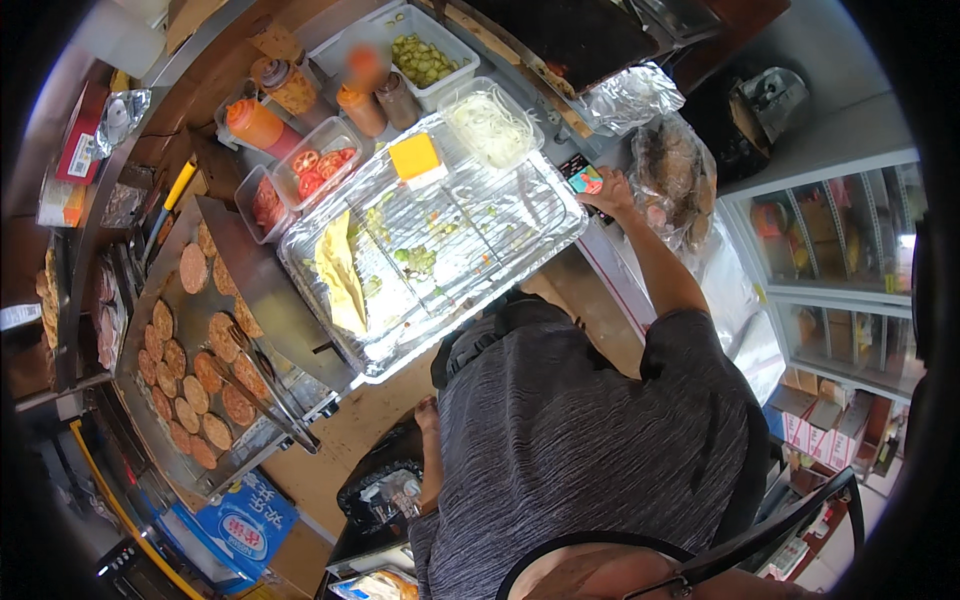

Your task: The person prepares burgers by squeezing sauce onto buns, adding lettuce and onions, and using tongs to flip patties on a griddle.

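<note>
My right hand reaches out to a smartphone with a lit screen beside the foil-lined tray. Its fingers are apart and touch the phone, which the hand partly covers. My left hand hangs low at my side near a black bin bag; its fingers are too small to make out. Before me, a wire rack sits in the foil-lined tray, strewn with lettuce scraps. On it lie a crumpled yellow wrapper or sheet and a stack of orange cheese slices.
Left of the tray, a griddle holds several round patties and metal tongs. Tubs of tomato slices, shredded onion and pickles line the back with sauce bottles. Bagged bread lies right; a glass-door fridge stands beyond.
</note>
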### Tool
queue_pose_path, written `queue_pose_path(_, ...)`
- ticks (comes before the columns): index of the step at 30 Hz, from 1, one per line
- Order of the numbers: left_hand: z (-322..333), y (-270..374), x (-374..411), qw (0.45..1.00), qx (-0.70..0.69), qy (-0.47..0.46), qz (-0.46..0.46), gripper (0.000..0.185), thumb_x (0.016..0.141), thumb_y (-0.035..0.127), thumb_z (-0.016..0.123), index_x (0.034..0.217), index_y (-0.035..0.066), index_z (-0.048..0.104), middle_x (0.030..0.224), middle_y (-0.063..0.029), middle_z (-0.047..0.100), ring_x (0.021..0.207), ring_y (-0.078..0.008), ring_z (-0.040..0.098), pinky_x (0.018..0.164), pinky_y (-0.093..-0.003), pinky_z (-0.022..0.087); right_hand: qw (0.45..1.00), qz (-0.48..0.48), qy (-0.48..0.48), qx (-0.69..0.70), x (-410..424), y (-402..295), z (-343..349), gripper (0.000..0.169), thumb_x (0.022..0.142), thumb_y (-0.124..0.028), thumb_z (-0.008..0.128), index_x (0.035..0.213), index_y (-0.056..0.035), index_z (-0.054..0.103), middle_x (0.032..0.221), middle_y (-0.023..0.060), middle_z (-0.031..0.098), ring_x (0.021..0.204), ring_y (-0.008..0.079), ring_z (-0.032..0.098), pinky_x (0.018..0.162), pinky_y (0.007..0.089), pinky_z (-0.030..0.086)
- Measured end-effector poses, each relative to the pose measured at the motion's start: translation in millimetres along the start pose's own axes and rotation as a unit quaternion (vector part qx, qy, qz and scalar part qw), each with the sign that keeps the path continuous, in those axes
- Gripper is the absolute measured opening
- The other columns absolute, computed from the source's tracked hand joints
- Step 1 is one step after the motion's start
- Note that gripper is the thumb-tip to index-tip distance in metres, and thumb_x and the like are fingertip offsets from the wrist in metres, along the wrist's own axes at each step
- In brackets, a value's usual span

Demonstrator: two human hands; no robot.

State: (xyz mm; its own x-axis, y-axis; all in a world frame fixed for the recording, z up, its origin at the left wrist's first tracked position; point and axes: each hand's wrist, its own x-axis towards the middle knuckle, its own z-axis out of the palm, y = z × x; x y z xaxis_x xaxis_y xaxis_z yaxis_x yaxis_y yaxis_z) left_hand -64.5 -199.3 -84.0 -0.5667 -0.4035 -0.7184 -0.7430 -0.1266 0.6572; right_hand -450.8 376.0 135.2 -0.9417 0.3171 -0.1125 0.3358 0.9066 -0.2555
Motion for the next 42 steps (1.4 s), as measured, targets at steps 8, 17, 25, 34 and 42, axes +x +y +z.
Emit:
queue_pose_path(8,8.0,-43.8,38.5,0.993,0.064,-0.039,0.092,0.011,0.09,0.009,0.06,0.097,0.003,0.067,0.094,-0.0036,0.067,0.089,-0.0157,0.062,0.082,-0.0282,0.047,0.999,0.005,0.017,0.033,-11.7,-7.2,-10.1,0.081,0.058,-0.047,0.082,0.123,-0.0083,0.052,0.115,0.0212,0.053,0.112,0.0379,0.049,0.097,0.0436,0.041)
queue_pose_path(17,2.1,-56.3,42.4,0.997,-0.067,-0.049,0.0,0.011,0.087,0.005,0.062,0.097,0.001,0.066,0.089,-0.0042,0.068,0.082,-0.013,0.062,0.074,-0.0257,0.049,1.0,0.008,-0.009,0.011,-11.9,-15.0,-18.6,0.085,0.059,-0.052,0.078,0.126,-0.0076,0.05,0.12,0.0205,0.049,0.116,0.0371,0.046,0.097,0.0434,0.04)
queue_pose_path(25,12.4,-62.5,45.1,0.998,0.002,-0.03,0.047,0.014,0.085,-0.001,0.057,0.095,0.003,0.067,0.09,-0.0038,0.068,0.083,-0.0133,0.063,0.076,-0.0252,0.048,0.999,0.014,-0.016,0.025,-12.3,-15.2,-15.1,0.087,0.06,-0.052,0.078,0.128,-0.0077,0.048,0.123,0.0205,0.047,0.118,0.0374,0.045,0.099,0.0441,0.039)
queue_pose_path(34,26.5,-44.9,25.6,0.999,-0.029,-0.02,0.018,0.009,0.086,0.007,0.06,0.09,0.004,0.067,0.084,-0.0038,0.066,0.076,-0.0125,0.06,0.071,-0.0259,0.047,1.0,0.007,-0.018,0.022,-7.6,-7.2,-11.1,0.088,0.06,-0.052,0.077,0.13,-0.0072,0.047,0.124,0.0178,0.048,0.118,0.0363,0.045,0.101,0.0432,0.037)
queue_pose_path(42,47.0,22.7,-28.6,0.997,-0.059,0.033,-0.022,0.009,0.086,0.014,0.063,0.087,0.006,0.066,0.079,-0.0038,0.065,0.071,-0.0118,0.058,0.066,-0.0266,0.046,0.988,-0.112,0.104,0.009,-2.7,5.9,7.6,0.065,0.058,-0.046,0.08,0.103,-0.0033,0.06,0.099,0.0166,0.062,0.093,0.0401,0.056,0.082,0.0475,0.047)
